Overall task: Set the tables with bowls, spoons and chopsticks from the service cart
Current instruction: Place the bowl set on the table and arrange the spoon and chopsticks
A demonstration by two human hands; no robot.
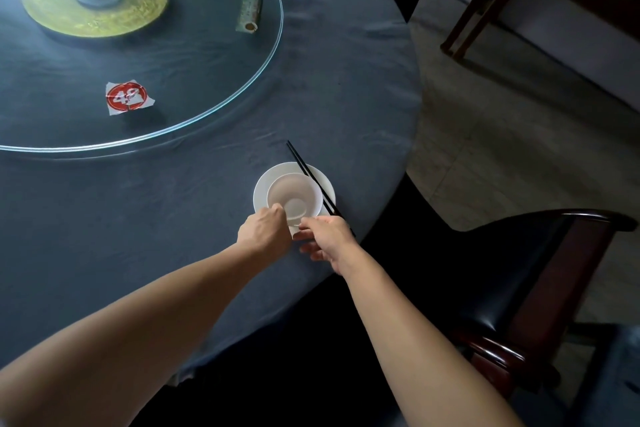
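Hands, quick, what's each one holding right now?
Left hand: pinches the near rim of the bowl.
Right hand: seems to pinch the handle of the spoon.

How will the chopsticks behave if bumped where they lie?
The chopsticks look thin and straight: likely stiff and light. They lie across the rim of the plate beside the bowl, so a nudge would probably slide or roll them off. Their near end sits close to the table edge, so they might drop.

Near ends of chopsticks [309,177] behind right hand [327,236], glass turntable [194,55] cropped left
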